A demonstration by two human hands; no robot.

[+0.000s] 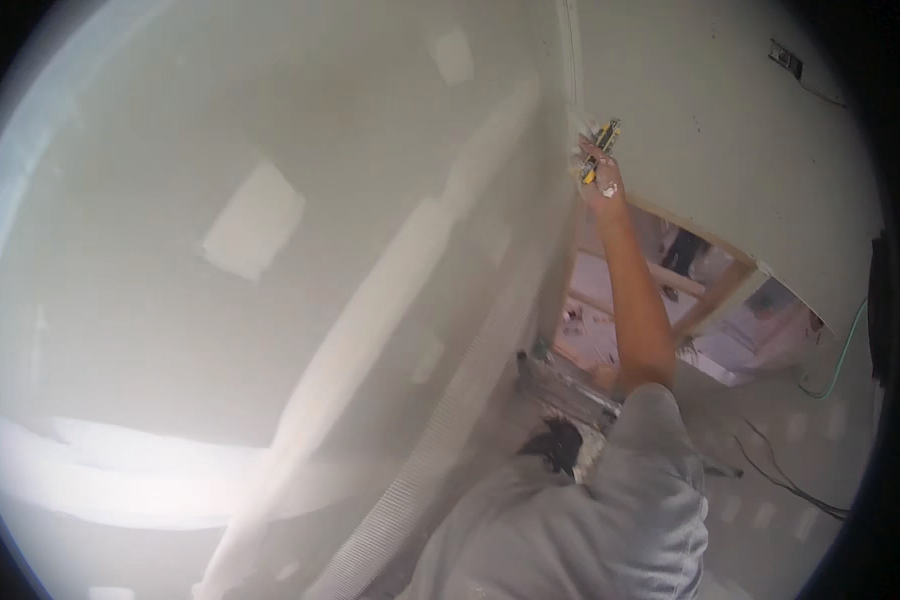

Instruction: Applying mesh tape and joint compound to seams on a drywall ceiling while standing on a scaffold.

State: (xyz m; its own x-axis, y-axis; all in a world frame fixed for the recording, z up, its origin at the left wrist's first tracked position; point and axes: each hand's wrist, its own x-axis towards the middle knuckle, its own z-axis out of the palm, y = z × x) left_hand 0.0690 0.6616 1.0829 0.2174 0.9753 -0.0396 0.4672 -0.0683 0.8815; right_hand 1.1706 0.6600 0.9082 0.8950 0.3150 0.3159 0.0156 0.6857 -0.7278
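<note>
Yellow and black, a slim hand tool is gripped in the right hand, close to the corner of two grey walls. The tool leans: one end points up and to the right, the other down and to the left. I cannot tell which end is the tip. Any writing on it is too small to read. The left hand is out of sight, so I cannot tell if it holds anything
</note>
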